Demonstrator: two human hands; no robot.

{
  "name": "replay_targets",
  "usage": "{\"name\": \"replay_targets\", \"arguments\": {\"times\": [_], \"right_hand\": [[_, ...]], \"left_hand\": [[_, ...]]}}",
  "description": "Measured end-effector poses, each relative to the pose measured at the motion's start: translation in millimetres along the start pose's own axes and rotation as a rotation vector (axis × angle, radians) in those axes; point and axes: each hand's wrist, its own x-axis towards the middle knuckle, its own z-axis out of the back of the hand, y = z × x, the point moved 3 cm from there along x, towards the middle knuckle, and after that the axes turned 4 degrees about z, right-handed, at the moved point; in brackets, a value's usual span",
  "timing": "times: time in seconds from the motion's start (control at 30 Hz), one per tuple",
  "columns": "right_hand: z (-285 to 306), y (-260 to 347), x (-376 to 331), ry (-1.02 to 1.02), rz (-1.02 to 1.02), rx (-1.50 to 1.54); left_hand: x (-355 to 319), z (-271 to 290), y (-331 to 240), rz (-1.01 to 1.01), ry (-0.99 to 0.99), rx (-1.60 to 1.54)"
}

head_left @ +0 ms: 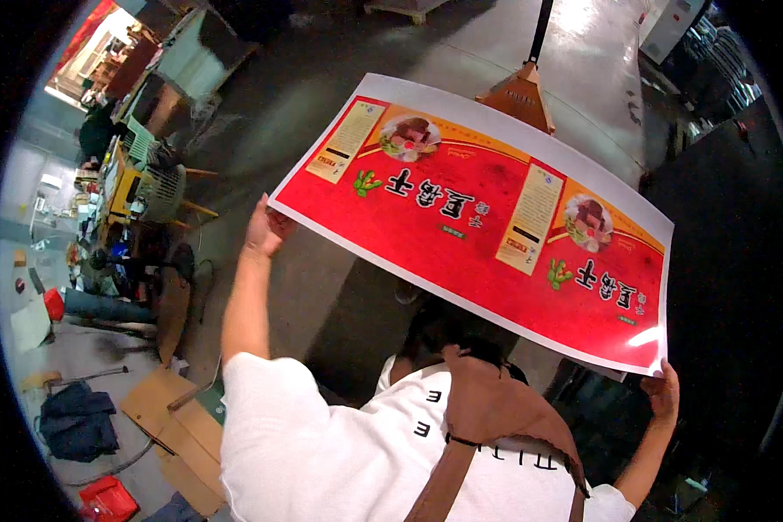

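Note:
A large printed sheet (pixel 435 252), red and orange with a white border, is stretched out in front of me. It bears two repeats of a food-package design with plates of food, and it bows slightly. My left hand (pixel 270 228) is closed on its near left corner, fingers partly hidden by the edge. At the near right corner, my right hand (pixel 663 393) pinches the white border. Both arms reach forward and the sheet is held up off the floor. Below it, my white shirt and brown apron (pixel 505 400) show.
Beyond the sheet stands an orange pallet truck (pixel 518 97) with a black handle. To the left are a chair (pixel 161 191) and a cluttered desk (pixel 117 196). Cardboard (pixel 178 422), dark cloth (pixel 76 422) and a red bag (pixel 109 498) lie lower left. A dark surface (pixel 731 226) fills the right.

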Motion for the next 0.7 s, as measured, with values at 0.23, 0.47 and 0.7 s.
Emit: {"name": "replay_targets", "arguments": {"times": [0.23, 0.47, 0.7], "right_hand": [[-58, 48, -10, -0.046, 0.049, -0.339], [-125, 101, -8, 0.184, 0.081, -0.448], [-203, 125, 63, 0.258, 0.287, -0.09]], "left_hand": [[23, -18, -71, 0.557, 0.197, 0.815], [22, -101, -75, 0.371, 0.353, 0.814], [72, -223, -27, 0.242, 0.567, 0.579]]}}
